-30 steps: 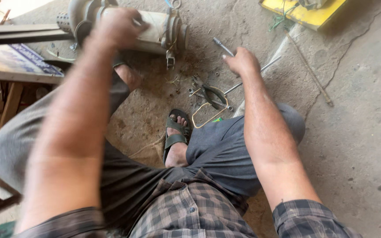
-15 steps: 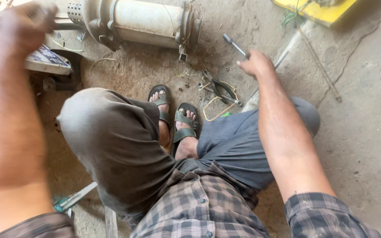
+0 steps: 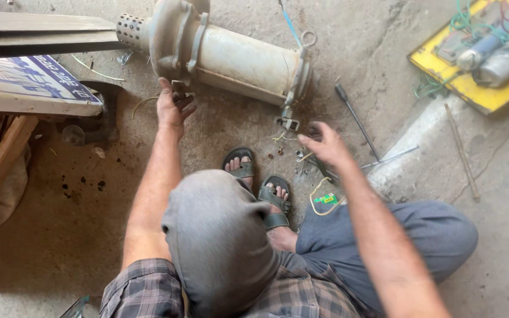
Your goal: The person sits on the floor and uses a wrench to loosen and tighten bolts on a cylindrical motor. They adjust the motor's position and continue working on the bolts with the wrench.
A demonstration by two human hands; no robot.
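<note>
A dirty cream-coloured cylindrical pump (image 3: 237, 59) lies on its side on the concrete floor in front of me. My left hand (image 3: 174, 107) reaches to the lower edge of its wide flange (image 3: 175, 41), thumb up and fingers curled around a small lug there. My right hand (image 3: 324, 145) hovers palm down over several small metal parts and wire bits (image 3: 293, 147) near the pump's other end, its fingers loose and apart with nothing in them. My sandalled feet (image 3: 258, 179) rest between the two hands.
A black-handled screwdriver (image 3: 356, 119) and a thin metal rod (image 3: 393, 158) lie to the right of my right hand. A yellow board (image 3: 478, 94) carrying cylinders and wires sits at the top right. A wooden bench (image 3: 30, 88) stands at the left. A yellow wire loop (image 3: 319, 203) lies by my foot.
My left hand has come down from the upper left onto the pump's flange. My right hand has shifted slightly toward the small parts. The view has tilted, showing more of the pump.
</note>
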